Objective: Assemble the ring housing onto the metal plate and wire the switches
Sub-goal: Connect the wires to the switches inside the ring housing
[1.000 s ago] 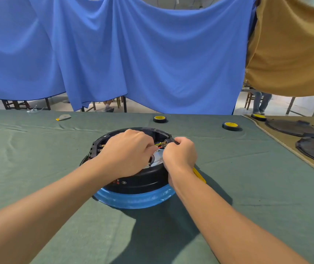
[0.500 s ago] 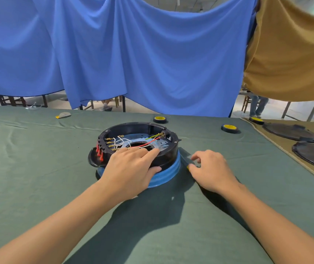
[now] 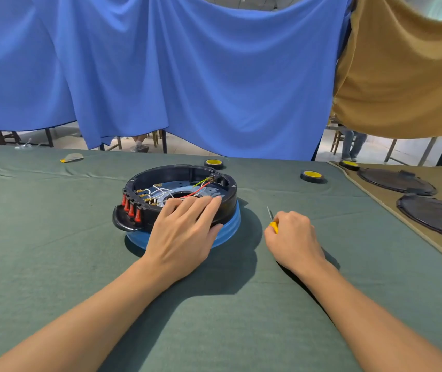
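The black ring housing (image 3: 227, 201) stands upright, open side up. Inside the housing lies the perforated metal plate (image 3: 179, 185), crossed by white, red and yellow-green wires (image 3: 201, 189). 4 red switches (image 3: 131, 209) line the housing's left outer wall.

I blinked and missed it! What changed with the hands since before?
The right hand left the wires, moved right to the cloth and gripped the yellow screwdriver. The left hand came off the wires and now rests flat on the ring housing. The housing stayed put.
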### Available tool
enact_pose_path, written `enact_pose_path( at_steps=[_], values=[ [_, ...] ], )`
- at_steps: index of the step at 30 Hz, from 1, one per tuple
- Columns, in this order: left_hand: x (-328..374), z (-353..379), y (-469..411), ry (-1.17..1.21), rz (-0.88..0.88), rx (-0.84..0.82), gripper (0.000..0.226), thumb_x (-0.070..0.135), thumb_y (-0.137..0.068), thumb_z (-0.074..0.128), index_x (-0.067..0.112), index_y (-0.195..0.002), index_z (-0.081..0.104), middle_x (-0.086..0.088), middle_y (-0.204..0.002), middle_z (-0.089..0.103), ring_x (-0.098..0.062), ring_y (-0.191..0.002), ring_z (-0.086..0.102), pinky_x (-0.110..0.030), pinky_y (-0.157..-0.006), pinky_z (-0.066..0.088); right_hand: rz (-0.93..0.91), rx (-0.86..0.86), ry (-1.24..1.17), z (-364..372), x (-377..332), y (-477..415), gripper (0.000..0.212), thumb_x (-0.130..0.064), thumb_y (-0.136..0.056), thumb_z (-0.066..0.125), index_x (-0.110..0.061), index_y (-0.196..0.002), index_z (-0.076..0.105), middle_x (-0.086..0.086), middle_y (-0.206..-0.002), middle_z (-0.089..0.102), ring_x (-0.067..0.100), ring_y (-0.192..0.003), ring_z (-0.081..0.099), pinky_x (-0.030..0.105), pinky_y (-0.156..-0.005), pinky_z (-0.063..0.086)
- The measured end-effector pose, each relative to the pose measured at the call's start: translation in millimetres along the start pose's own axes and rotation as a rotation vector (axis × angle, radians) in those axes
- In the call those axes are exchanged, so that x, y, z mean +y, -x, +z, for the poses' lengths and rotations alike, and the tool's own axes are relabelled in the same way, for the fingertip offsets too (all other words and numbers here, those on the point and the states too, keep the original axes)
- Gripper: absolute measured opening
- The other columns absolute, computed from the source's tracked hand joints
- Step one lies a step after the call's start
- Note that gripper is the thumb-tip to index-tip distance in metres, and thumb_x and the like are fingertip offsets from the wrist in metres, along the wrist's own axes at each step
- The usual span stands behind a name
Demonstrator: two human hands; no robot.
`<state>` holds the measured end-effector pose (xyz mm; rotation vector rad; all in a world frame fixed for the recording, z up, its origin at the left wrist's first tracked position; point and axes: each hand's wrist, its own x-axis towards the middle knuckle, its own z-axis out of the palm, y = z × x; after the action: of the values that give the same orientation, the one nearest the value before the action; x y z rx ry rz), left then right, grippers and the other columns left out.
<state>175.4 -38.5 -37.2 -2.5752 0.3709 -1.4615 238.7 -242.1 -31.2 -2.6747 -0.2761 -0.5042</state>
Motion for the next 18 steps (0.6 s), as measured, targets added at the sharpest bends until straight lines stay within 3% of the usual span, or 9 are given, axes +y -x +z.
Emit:
enact_pose_path(
  at_steps=[7, 12, 15, 18],
  values=[
    [-0.6, -0.1, 2.3, 0.058, -0.019, -0.030, 0.041, 0.030, -0.086, 0.071, 0.009, -0.121, 0.066, -0.003, -0.115, 0.069, -0.026, -0.101, 0.066, -0.037, -0.085, 0.043, -0.004, 0.032, -0.015, 2.7, 0.8, 3.2, 0.019, -0.021, -0.093, 0.047, -0.006, -0.091, 0.059, 0.010, -0.092, 0.054, 0.030, -0.087, 0.055, 0.036, -0.068, 0.042],
    [-0.4, -0.5, 2.9, 0.053, -0.022, -0.025, 0.041, 0.030, -0.086, 0.069, 0.009, -0.120, 0.066, -0.002, -0.115, 0.069, -0.025, -0.102, 0.066, -0.036, -0.087, 0.042, 0.022, 0.046, -0.045, 4.6, -1.3, 5.7, 0.023, -0.028, -0.094, 0.047, -0.008, -0.091, 0.058, 0.007, -0.090, 0.051, 0.030, -0.091, 0.055, 0.033, -0.069, 0.037],
    [-0.8, -0.2, 2.8, 0.058, -0.023, -0.036, 0.041, 0.032, -0.087, 0.066, 0.009, -0.121, 0.066, -0.002, -0.116, 0.069, -0.025, -0.102, 0.066, -0.036, -0.087, 0.042, 0.018, 0.051, -0.051, -2.7, -0.8, 8.3, 0.035, -0.036, -0.095, 0.050, -0.005, -0.105, 0.062, 0.012, -0.099, 0.055, 0.032, -0.100, 0.055, 0.034, -0.077, 0.041],
    [-1.0, -0.4, 3.0, 0.073, -0.021, -0.046, 0.041, 0.032, -0.087, 0.065, 0.010, -0.122, 0.066, -0.002, -0.116, 0.069, -0.025, -0.102, 0.066, -0.036, -0.087, 0.042, -0.014, 0.217, -0.147, -31.8, -4.6, 7.9, 0.030, -0.030, -0.093, 0.057, -0.006, -0.107, 0.067, 0.013, -0.101, 0.063, 0.027, -0.094, 0.058, 0.030, -0.081, 0.040]
  ],
)
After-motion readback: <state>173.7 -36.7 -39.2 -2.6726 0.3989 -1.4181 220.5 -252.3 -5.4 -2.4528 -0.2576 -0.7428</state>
